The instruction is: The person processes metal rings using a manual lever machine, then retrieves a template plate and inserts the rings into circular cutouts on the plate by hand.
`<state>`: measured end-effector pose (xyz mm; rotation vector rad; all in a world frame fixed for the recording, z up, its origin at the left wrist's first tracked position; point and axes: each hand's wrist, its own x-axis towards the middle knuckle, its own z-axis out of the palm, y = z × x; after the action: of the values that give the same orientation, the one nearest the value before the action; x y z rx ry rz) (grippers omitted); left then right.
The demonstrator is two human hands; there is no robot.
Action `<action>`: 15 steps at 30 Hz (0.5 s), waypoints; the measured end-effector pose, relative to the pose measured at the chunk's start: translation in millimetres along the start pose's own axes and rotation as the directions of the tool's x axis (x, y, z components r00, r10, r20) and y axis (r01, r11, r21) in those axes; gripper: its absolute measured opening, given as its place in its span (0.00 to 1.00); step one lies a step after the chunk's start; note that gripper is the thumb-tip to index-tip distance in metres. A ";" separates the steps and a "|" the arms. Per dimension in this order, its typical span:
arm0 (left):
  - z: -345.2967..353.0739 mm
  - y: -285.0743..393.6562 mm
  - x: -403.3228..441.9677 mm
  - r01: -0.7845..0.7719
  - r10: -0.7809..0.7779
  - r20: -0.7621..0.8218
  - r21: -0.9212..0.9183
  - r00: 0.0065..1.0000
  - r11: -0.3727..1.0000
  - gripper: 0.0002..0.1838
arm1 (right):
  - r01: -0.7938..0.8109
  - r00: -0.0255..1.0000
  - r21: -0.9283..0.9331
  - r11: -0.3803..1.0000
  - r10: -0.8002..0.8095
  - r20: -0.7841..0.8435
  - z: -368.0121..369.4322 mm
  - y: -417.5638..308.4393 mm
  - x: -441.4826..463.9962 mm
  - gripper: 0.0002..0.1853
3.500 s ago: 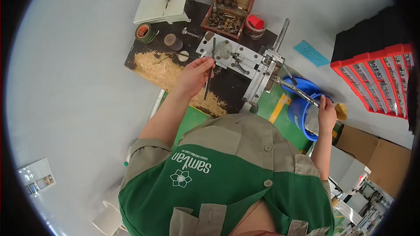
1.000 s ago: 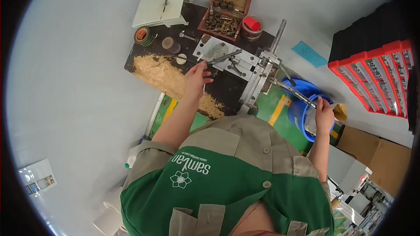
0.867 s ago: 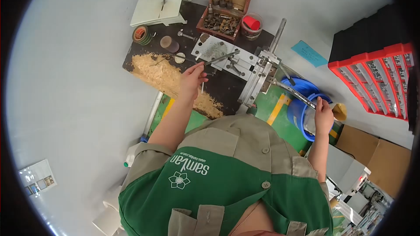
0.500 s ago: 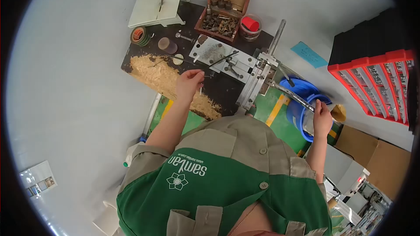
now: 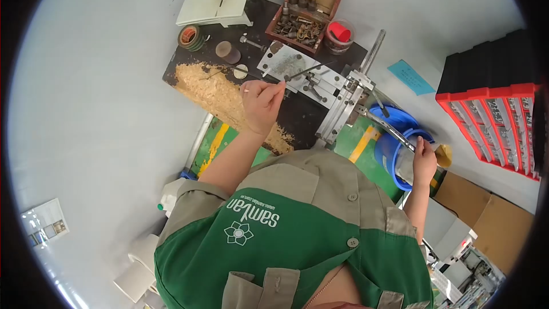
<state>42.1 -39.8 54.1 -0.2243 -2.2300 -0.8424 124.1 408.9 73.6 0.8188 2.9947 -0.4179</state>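
My left hand (image 5: 262,105) is over the dark bench, its fingers pinched together. Its fingertips meet the near end of a thin dark rod (image 5: 309,70) that lies across a metal plate (image 5: 283,63); whatever sits between them is too small to make out. On the right, my right hand (image 5: 424,163) is wrapped round the end of a long shiny metal lever (image 5: 389,127). That lever runs to a metal slide fixture (image 5: 346,103) at the bench's right end.
Brown chips or crumbs (image 5: 214,94) cover the bench's front left. Behind stand a tape roll (image 5: 191,38), a wooden box of metal parts (image 5: 297,28) and a tub with a red piece (image 5: 339,37). Blue bins (image 5: 394,154) stand below the lever, near red-fronted drawers (image 5: 492,120).
My left hand has moved right and forward, to the near end of the dark rod by the plate. My right hand stays on the lever. The view has shifted slightly.
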 end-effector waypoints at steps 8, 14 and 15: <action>14.3 -2.4 -11.1 0.344 -0.327 0.134 -0.130 0.935 0.930 0.08 | 0.037 0.999 0.017 0.999 -0.036 -0.038 -1.0 -2.4 -1.6 0.24; 34.4 -7.2 -20.5 0.840 -0.744 0.457 -0.479 0.487 0.256 0.12 | 0.033 0.999 0.022 0.999 -0.032 -0.038 -3.1 -4.5 -2.9 0.23; 32.3 -4.1 -16.4 0.870 -0.759 0.501 -0.462 0.416 0.171 0.13 | 0.032 0.999 0.031 0.999 -0.031 -0.036 -2.7 -3.7 -2.8 0.24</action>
<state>33.7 -21.1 24.0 0.7563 -1.9358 -2.3446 124.9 405.1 77.4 0.7901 3.0455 -0.4566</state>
